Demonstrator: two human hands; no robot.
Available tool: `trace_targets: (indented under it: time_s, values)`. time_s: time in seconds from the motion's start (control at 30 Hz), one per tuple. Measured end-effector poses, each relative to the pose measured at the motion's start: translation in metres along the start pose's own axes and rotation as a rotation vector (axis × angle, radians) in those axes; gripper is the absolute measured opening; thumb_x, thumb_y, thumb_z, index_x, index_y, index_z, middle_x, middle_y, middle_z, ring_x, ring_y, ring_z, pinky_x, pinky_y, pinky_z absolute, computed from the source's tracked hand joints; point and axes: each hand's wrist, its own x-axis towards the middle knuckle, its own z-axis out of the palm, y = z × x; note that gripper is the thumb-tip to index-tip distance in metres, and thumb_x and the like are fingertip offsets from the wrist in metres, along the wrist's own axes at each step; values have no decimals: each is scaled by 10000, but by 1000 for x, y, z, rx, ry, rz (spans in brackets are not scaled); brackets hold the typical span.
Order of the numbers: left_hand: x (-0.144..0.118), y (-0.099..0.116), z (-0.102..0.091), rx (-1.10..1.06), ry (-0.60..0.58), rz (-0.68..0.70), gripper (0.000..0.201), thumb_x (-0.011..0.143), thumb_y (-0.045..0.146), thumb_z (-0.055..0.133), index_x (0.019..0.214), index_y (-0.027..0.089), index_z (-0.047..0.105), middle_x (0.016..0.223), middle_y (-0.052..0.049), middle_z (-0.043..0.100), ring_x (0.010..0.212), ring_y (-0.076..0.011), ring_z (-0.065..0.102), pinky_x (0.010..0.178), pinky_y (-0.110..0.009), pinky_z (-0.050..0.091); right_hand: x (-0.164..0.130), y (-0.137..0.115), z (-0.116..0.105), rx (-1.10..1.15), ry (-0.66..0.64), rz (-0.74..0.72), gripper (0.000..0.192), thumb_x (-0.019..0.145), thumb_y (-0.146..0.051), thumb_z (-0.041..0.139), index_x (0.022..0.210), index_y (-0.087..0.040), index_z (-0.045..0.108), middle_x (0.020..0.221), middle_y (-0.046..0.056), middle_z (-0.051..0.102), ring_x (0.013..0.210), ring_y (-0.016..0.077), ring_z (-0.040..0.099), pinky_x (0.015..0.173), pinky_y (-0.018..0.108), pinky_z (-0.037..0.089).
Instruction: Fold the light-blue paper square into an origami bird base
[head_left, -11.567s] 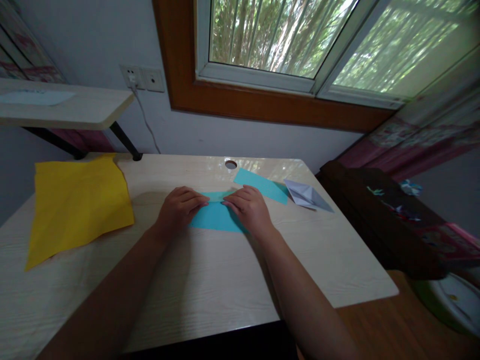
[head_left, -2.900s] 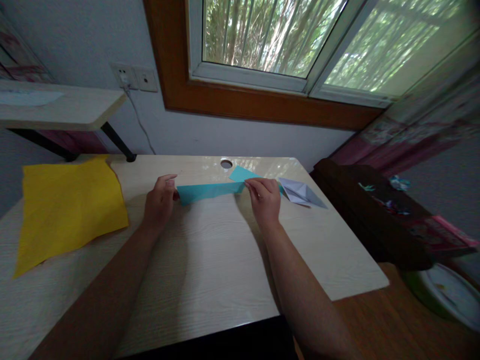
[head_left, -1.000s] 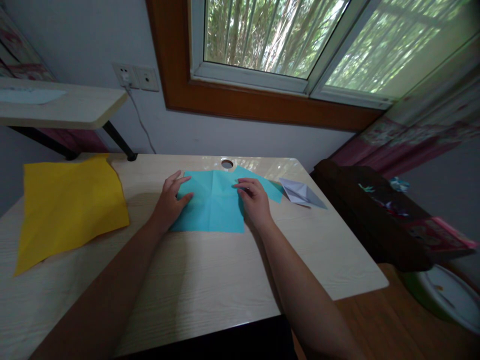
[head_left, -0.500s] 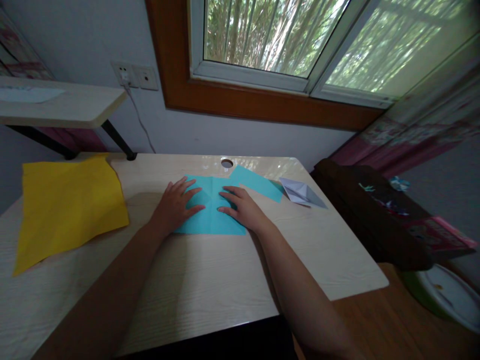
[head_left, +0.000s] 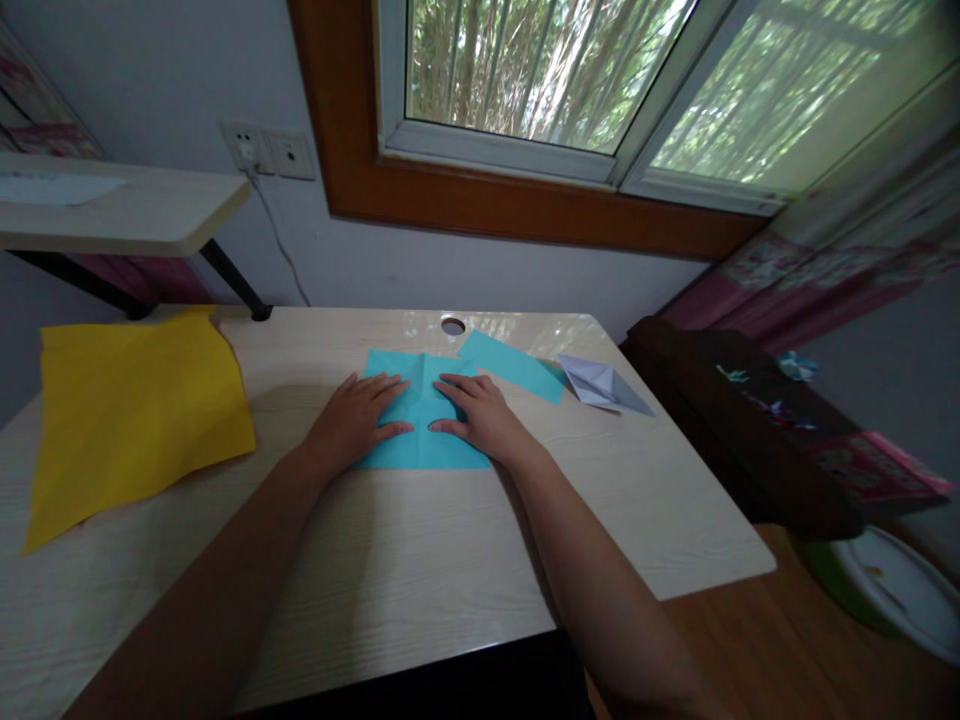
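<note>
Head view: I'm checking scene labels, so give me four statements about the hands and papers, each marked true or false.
1. The left hand and right hand both rest on the creased blue sheet. True.
2. The yellow paper is between the hands. False: the yellow paper lies left of both.
3. The folded pale paper lies right of the blue strip. True.
4. The right hand grips scissors. False: it rests open.
</note>
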Motion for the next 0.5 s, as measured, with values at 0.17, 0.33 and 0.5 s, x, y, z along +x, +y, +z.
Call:
trace_targets:
  time_s: [0.17, 0.33, 0.5]
  values:
    - [0, 5, -5, -33, 56, -2, 648, 904, 618, 629, 1459, 297, 534, 1473, -109, 575, 1355, -340, 516, 1212, -576, 250, 0, -5, -5, 9, -22, -2, 685, 848, -641, 686, 1435, -304, 580, 1485, 84, 574, 1297, 357, 529, 1107, 599, 419]
    - [-2, 6, -4, -6, 69, 18, 640, 867, 617, 678, 1415, 299, 583, 1491, -126, 549, 1389, -369, 474, 1209, -615, 232, 0, -7, -9, 44, -34, -59, 593, 837, -614, 717, 1351, -324, 652, 1424, 72, 627, 1297, 331, 544, 1103, 569, 436]
    - [-3, 3, 1, 22, 5, 35, 621, 913, 628, 610, 1444, 312, 544, 1583, -101, 456, 1495, -356, 354, 1231, -634, 143, -1, -4, -7, 19, -54, -39, 757, 814, -641, 723, 1449, -258, 568, 1527, 113, 530, 1464, 360, 412, 1179, 566, 376]
